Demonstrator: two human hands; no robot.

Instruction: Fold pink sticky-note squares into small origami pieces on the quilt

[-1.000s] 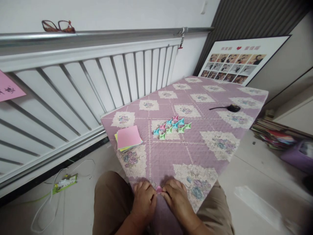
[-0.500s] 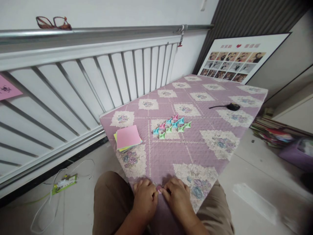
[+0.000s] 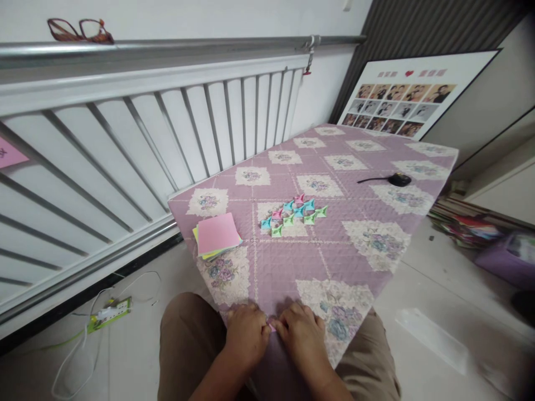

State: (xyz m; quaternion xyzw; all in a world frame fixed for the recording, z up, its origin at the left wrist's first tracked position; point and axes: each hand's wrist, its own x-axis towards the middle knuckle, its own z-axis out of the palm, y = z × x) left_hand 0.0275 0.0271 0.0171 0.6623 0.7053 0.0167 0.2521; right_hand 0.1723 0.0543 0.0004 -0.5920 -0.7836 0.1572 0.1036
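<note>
At the near end of the table, my left hand (image 3: 248, 329) and my right hand (image 3: 301, 331) are closed, fingertips pinching a small piece of pink paper (image 3: 272, 325) between them. Most of that paper is hidden by my fingers. Further up the cloth stand several small folded paper shapes in close rows: a pink one (image 3: 299, 199), a blue one (image 3: 266, 223) and a green one (image 3: 276, 231) among them. To their left lies a stack of square paper sheets (image 3: 217, 234), pink on top with yellow and other colours under it.
A patterned purple tablecloth (image 3: 288, 267) covers the table. A black mouse-like object (image 3: 399, 179) with a cord lies toward the right edge. A white radiator (image 3: 167, 133) runs along the left. On the floor, a power strip (image 3: 111, 314) trails cables.
Both hands stay in nearly the same place, still pinching the pink paper. The camera view has shifted slightly; the paper shapes and stack have not moved on the table.
</note>
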